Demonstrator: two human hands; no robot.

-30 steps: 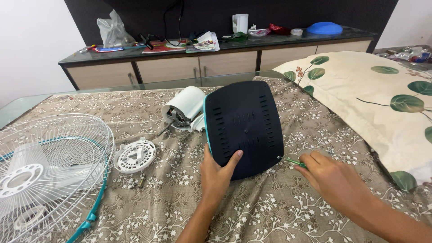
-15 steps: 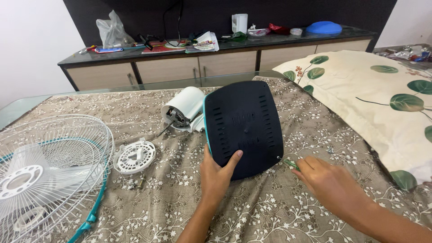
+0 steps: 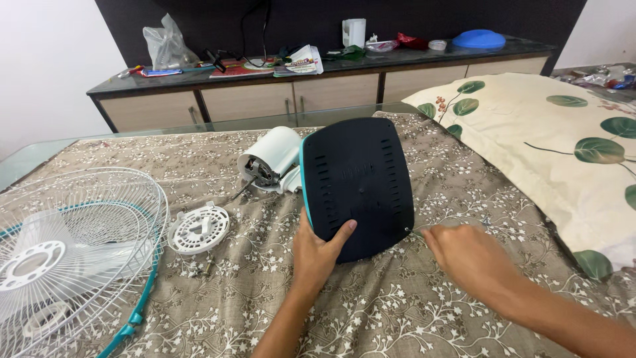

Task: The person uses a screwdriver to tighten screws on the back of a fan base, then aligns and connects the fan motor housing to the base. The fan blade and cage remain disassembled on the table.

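Observation:
A dark fan base with a teal edge stands tilted on the patterned tablecloth, its slotted underside facing me. My left hand grips its lower edge, thumb on the underside. My right hand holds a thin screwdriver, the metal tip touching the base's lower right corner; the handle is hidden in my fist. The white motor housing lies behind the base, attached to it.
A white wire fan guard with translucent blades lies at the left. A round white plastic cap and small screws sit beside it. A leaf-print pillow fills the right. A cluttered sideboard stands behind.
My right hand has slid left toward the base, covering the green screwdriver handle; the tip now meets the lower right corner. The left hand and base barely moved.

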